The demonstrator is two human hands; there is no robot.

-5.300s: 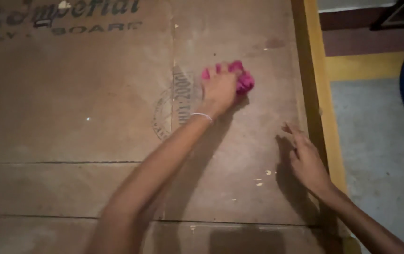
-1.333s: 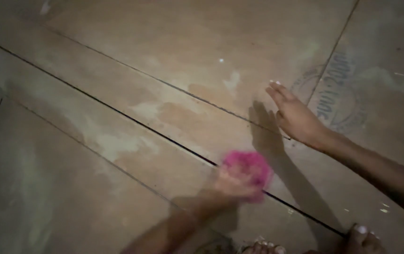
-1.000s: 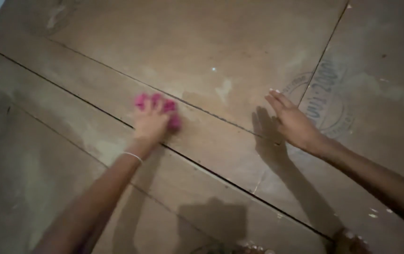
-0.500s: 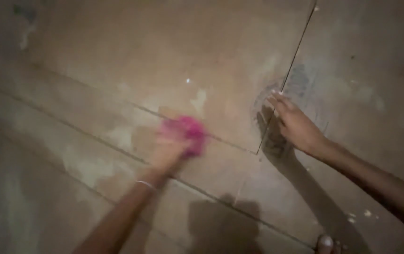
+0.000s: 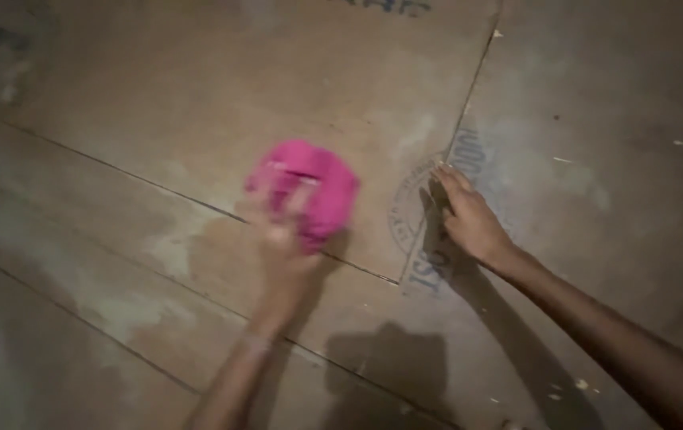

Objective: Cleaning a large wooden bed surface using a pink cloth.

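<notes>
My left hand (image 5: 282, 239) is bunched around a pink cloth (image 5: 310, 187), fingers curled over its near side and pressing it down onto the plywood surface (image 5: 198, 87); the hand is motion-blurred so I can't read each finger, but the grip is clamped on the wad. The cloth sits just left of centre, right above a thin dark seam (image 5: 158, 189) that runs diagonally between two boards, with pale smeared patches (image 5: 170, 247) on the wood just beside and below it. My right hand (image 5: 469, 219) is flat and spread, fingers together and extended, palm down, holding nothing, fingertips touching the round blue ink stamp (image 5: 429, 215) where a second seam (image 5: 457, 135) runs up and away. The two hands are near each other but apart. Cloth looks soft, light, crumpled into a ball, no stiffness at all, so I judge it will squash and shift under pressure rather than hold shape. Best hold, I'd say, is what I have: a whole-hand wrap over the top of the bundle, loose ends tucked under the palm so nothing trails. Probably drags a bit on the rough plywood, not slippery. Not fragile. A shadow (image 5: 385, 362) falls on the board between my forearms. Small pale flecks (image 5: 576, 386) lie near the right forearm.
</notes>
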